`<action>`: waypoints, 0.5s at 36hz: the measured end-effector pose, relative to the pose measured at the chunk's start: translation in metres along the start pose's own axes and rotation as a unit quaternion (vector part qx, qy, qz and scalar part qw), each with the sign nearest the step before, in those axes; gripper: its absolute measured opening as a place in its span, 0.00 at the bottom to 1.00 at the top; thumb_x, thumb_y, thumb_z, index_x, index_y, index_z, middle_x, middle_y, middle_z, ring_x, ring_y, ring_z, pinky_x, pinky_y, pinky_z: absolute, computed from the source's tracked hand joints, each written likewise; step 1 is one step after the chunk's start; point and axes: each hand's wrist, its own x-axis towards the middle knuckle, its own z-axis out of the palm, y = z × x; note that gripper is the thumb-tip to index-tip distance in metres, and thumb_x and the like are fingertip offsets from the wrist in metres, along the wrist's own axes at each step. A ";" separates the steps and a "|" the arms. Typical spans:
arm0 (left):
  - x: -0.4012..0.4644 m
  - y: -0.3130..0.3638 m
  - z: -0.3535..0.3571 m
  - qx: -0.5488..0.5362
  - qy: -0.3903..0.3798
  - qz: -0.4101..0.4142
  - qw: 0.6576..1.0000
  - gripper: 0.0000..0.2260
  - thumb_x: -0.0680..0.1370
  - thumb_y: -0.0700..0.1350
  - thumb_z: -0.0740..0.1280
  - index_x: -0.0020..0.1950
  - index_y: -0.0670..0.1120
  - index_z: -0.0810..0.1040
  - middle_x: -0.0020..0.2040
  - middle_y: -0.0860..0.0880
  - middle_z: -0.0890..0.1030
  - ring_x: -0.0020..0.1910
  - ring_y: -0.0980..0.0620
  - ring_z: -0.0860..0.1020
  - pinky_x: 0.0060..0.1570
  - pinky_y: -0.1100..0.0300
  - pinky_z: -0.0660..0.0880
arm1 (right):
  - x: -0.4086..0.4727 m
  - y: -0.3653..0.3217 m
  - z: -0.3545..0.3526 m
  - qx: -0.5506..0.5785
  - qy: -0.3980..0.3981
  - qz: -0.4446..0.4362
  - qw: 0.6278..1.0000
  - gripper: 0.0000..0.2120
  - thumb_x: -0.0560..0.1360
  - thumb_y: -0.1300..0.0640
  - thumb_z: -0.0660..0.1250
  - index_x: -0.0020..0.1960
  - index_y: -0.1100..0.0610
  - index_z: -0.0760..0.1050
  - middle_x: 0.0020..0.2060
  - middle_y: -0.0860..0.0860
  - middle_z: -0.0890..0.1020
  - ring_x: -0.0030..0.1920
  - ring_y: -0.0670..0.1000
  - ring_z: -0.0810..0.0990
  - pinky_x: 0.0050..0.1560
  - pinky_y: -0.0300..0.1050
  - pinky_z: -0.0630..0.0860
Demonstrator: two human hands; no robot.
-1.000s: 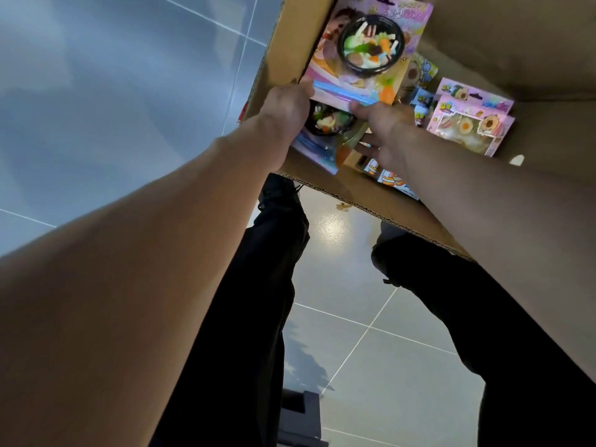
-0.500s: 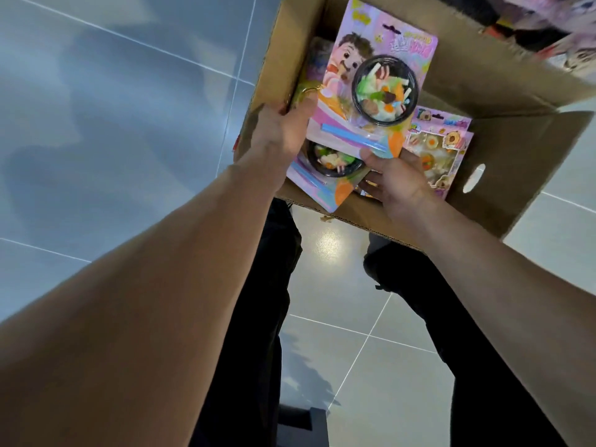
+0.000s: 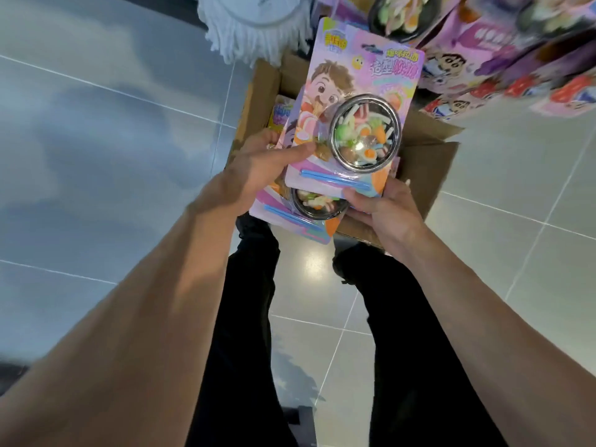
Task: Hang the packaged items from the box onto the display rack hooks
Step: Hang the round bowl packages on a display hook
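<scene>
Person seen from a head-worn camera. Left hand (image 3: 258, 162) and right hand (image 3: 383, 209): bare, with no gloves, rings, watch or wristband visible. Both forearms (image 3: 135, 317) are uncovered along the whole length in view; no sleeve edge appears in the frame. Legs: black trousers (image 3: 245, 317), plain and matte, without visible pattern, stripe or logo; the fabric shows slight creasing near the lower hem. Feet: dark footwear (image 3: 342, 269), mostly hidden beneath the trouser legs, so its type and any lacing cannot be made out.
</scene>
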 end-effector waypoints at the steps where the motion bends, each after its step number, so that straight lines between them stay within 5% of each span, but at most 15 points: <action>1: -0.013 0.007 0.002 -0.003 0.007 0.003 1.000 0.23 0.66 0.57 0.79 0.54 0.48 0.77 0.51 0.50 0.86 0.50 0.49 0.84 0.54 0.52 0.79 | -0.012 -0.009 -0.003 -0.008 0.002 -0.008 1.000 0.17 0.75 0.65 0.73 0.62 0.58 0.79 0.57 0.52 0.86 0.59 0.53 0.84 0.57 0.53 0.82; 3: -0.040 0.020 0.010 -0.013 0.013 0.014 1.000 0.14 0.71 0.51 0.78 0.47 0.50 0.76 0.46 0.51 0.86 0.43 0.52 0.84 0.46 0.54 0.79 | -0.037 -0.027 -0.007 -0.021 -0.001 -0.020 1.000 0.21 0.72 0.66 0.75 0.64 0.60 0.78 0.57 0.54 0.85 0.59 0.54 0.84 0.60 0.57 0.80; 8: -0.111 0.061 0.018 -0.036 0.026 0.028 0.999 0.13 0.73 0.45 0.77 0.49 0.48 0.74 0.47 0.48 0.86 0.42 0.52 0.85 0.43 0.55 0.80 | -0.100 -0.079 -0.009 -0.041 -0.011 -0.039 0.998 0.27 0.66 0.61 0.81 0.63 0.58 0.78 0.57 0.53 0.85 0.59 0.55 0.84 0.62 0.61 0.79; 11: -0.144 0.083 0.023 -0.042 0.026 0.037 0.998 0.14 0.74 0.45 0.76 0.53 0.46 0.74 0.53 0.44 0.86 0.50 0.46 0.85 0.51 0.46 0.81 | -0.129 -0.103 -0.006 -0.036 0.002 -0.046 0.998 0.26 0.68 0.64 0.79 0.64 0.58 0.77 0.56 0.52 0.86 0.59 0.53 0.84 0.59 0.57 0.81; 14: -0.182 0.107 0.027 -0.046 0.014 0.051 0.998 0.12 0.74 0.44 0.76 0.55 0.48 0.77 0.55 0.45 0.85 0.55 0.45 0.84 0.58 0.38 0.78 | -0.160 -0.125 -0.003 -0.020 0.016 -0.065 0.998 0.25 0.68 0.67 0.78 0.63 0.60 0.76 0.53 0.51 0.86 0.52 0.49 0.86 0.45 0.45 0.83; 18: -0.226 0.142 0.032 -0.031 0.012 0.089 0.995 0.13 0.74 0.43 0.75 0.56 0.51 0.79 0.51 0.54 0.86 0.51 0.55 0.84 0.58 0.50 0.80 | -0.200 -0.155 -0.005 -0.007 0.021 -0.109 0.994 0.24 0.68 0.71 0.77 0.60 0.57 0.75 0.49 0.48 0.86 0.44 0.44 0.86 0.37 0.36 0.79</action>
